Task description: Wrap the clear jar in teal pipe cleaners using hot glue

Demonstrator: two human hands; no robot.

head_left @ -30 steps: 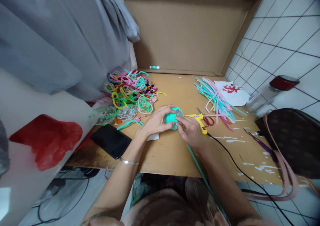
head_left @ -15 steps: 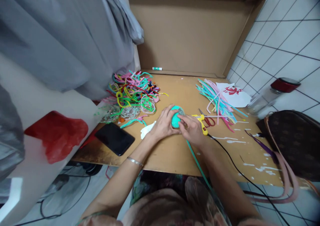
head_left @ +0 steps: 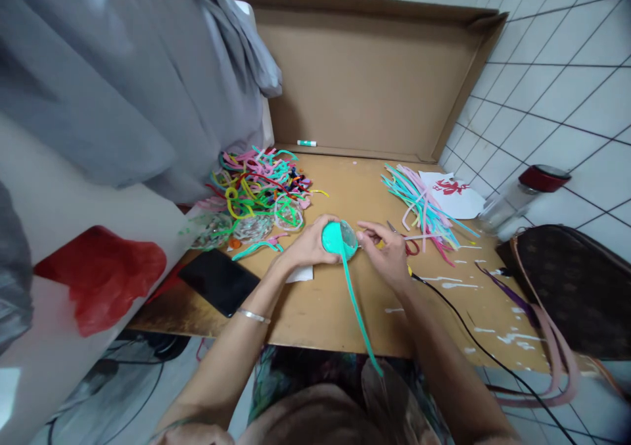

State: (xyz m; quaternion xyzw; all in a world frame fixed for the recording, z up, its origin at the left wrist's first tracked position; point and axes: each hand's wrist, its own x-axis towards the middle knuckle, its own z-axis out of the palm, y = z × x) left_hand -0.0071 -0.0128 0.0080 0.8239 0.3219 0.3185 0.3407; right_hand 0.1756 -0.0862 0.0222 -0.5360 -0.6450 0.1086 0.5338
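My left hand (head_left: 314, 242) is wrapped round a small clear rounded form (head_left: 349, 236), partly covered in turquoise. A turquoise pipe cleaner (head_left: 355, 304) runs from its front and hangs loose toward my lap. My right hand (head_left: 387, 251) is just right of the rounded form, fingers bent and apart, with nothing plainly held. Beneath that hand lies a glue gun, mostly hidden; a bit of yellow, its pale glue stick (head_left: 428, 236) and its black cord (head_left: 446, 300) show. Scissors (head_left: 412, 246) with red handles lie just behind it.
Tangled coloured pipe cleaners (head_left: 261, 185) lie back left, a straighter bundle (head_left: 421, 198) back right. A black phone (head_left: 219, 281) lies left. A bottle (head_left: 522, 198) and brown bag (head_left: 572, 287) stand right. A cardboard wall (head_left: 355, 83) closes the back, with a glue-stick-like tube (head_left: 306, 143) before it.
My right hand has come off the turquoise-wrapped form and moved right, over the glue gun. The form has turned, and its pipe cleaner tail now hangs from its front. The view has tilted slightly up.
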